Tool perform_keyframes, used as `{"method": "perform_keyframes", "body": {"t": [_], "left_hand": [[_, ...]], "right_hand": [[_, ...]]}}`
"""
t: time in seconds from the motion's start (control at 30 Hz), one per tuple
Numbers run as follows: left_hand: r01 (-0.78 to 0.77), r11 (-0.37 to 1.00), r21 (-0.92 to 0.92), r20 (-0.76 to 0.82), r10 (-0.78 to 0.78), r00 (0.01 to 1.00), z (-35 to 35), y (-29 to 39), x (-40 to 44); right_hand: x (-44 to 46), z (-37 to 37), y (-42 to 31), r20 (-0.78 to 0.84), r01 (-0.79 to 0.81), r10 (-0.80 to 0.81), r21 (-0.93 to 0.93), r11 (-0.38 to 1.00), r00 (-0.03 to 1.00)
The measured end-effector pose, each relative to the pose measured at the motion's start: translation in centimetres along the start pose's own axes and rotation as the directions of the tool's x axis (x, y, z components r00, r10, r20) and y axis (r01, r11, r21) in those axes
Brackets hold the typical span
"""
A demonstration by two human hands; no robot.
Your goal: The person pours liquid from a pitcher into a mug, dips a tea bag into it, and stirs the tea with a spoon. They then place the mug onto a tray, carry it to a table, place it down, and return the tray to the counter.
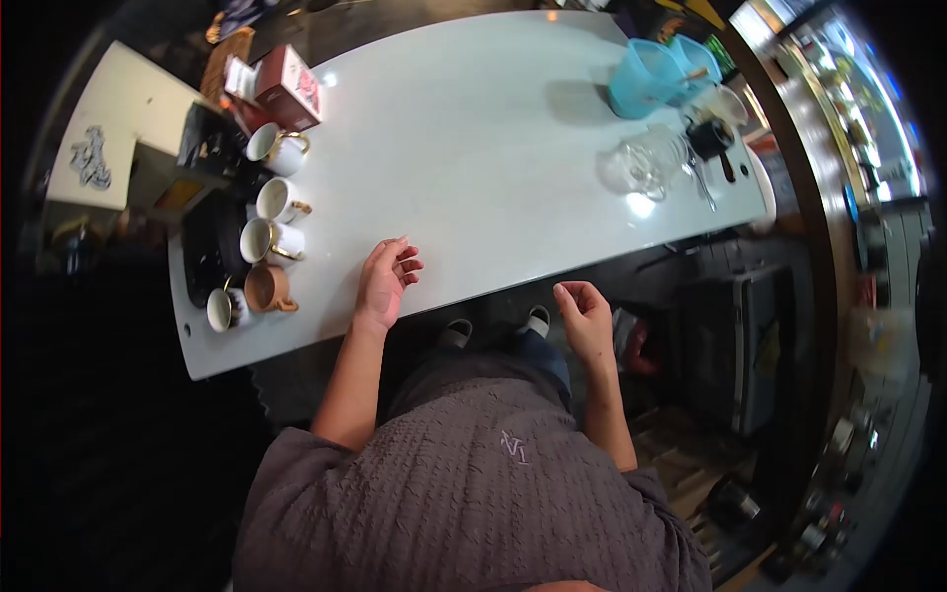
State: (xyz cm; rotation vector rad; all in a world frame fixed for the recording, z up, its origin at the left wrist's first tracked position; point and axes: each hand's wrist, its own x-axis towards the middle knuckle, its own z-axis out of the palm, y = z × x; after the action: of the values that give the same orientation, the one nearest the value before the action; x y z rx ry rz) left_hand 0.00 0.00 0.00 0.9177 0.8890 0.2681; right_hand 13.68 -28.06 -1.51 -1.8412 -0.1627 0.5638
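My left hand (388,281) hovers over the near edge of the white table (444,158), fingers loosely curled and apart, holding nothing. Just off the same edge, my right hand (585,321) hangs in the air, its fingers bent and the thumb near the index finger; nothing shows in it. To the left of my left hand stand a brown cup (266,288), a white mug with a gold handle (268,242), another white mug (280,200) and a small patterned cup (226,310). A further white mug (276,148) is farther back.
A red and white box (288,87) stands at the back left, near a black tray (209,247). Blue pitchers (641,79), a clear glass vessel (646,163), a spoon (701,184) and a dark-handled item (710,138) are at the right.
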Motion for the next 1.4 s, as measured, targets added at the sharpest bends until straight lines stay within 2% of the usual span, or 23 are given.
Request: {"method": "perform_keyframes", "body": {"t": [0.07, 0.1, 0.2, 0.27, 0.37, 0.57, 0.67, 0.83, 0.9, 1.03, 1.13, 1.17, 1.23, 1.37, 1.4], "left_hand": [[0.001, 0.997, -0.076, -0.093, -0.008, 0.996, -0.1, -0.2, -2.1], [-0.123, 0.991, -0.050, -0.116, 0.117, 0.986, 1.2, 2.2, -0.7], [-0.084, 0.972, -0.221, -0.212, 0.036, 0.977, 3.4, 0.8, -3.6], [-0.073, 0.973, -0.221, -0.185, 0.031, 0.982, 4.3, 2.0, -4.2], [-0.140, 0.965, -0.222, -0.246, 0.083, 0.966, 5.1, 3.5, -3.5], [-0.121, 0.909, -0.399, -0.157, 0.062, 0.986, 1.7, 6.7, 2.2], [-0.188, 0.883, -0.431, -0.230, 0.093, 0.969, 0.0, 8.5, 6.3], [-0.259, 0.853, -0.454, -0.254, 0.155, 0.955, -0.5, 12.1, 10.9], [-0.250, 0.834, -0.491, -0.263, 0.132, 0.956, -1.1, 13.3, 12.4], [-0.264, 0.830, -0.492, -0.300, 0.123, 0.946, -3.9, 14.8, 17.0], [-0.156, 0.801, -0.579, -0.284, -0.018, 0.959, -4.9, 15.7, 18.6], [-0.148, 0.804, -0.575, -0.279, -0.022, 0.960, -5.0, 15.8, 18.9], [-0.230, 0.830, -0.509, -0.407, 0.003, 0.913, -3.7, 16.2, 18.0], [-0.261, 0.868, -0.423, -0.419, 0.068, 0.906, -5.1, 15.6, 20.7], [-0.304, 0.881, -0.363, -0.441, 0.125, 0.889, -5.3, 15.4, 21.2]], "right_hand": [[1.4, -0.6, -1.9, 0.098, 0.020, -0.015, -0.051, 0.998, 0.995], [5.6, -0.1, -3.4, 0.136, 0.118, -0.120, 0.022, 0.993, 0.983], [6.8, -3.9, -5.4, 0.299, 0.190, -0.161, -0.072, 0.979, 0.941], [8.7, -4.8, -5.2, 0.333, 0.230, -0.211, -0.018, 0.973, 0.919], [10.5, -6.1, -5.3, 0.349, 0.247, -0.251, 0.057, 0.967, 0.903], [11.0, -7.0, -5.3, 0.255, 0.244, -0.262, 0.098, 0.965, 0.931], [10.6, -6.7, -5.1, 0.219, 0.205, -0.232, 0.142, 0.968, 0.948], [10.0, -5.4, -4.7, 0.133, 0.214, -0.229, 0.115, 0.970, 0.964], [9.7, -5.0, -4.8, 0.136, 0.154, -0.168, 0.107, 0.982, 0.976], [9.2, -3.5, -5.6, 0.074, 0.137, -0.148, 0.130, 0.982, 0.986], [9.1, -2.3, -5.1, 0.009, 0.152, -0.154, 0.127, 0.980, 0.988], [8.9, -2.1, -5.0, 0.015, 0.127, -0.130, 0.128, 0.984, 0.991], [8.4, -1.7, -4.9, 0.013, 0.098, -0.100, 0.130, 0.987, 0.995], [7.5, -1.3, -4.6, -0.011, 0.076, -0.075, 0.145, 0.987, 0.997], [7.2, -1.4, -4.5, -0.011, 0.065, -0.064, 0.141, 0.988, 0.998]]}}
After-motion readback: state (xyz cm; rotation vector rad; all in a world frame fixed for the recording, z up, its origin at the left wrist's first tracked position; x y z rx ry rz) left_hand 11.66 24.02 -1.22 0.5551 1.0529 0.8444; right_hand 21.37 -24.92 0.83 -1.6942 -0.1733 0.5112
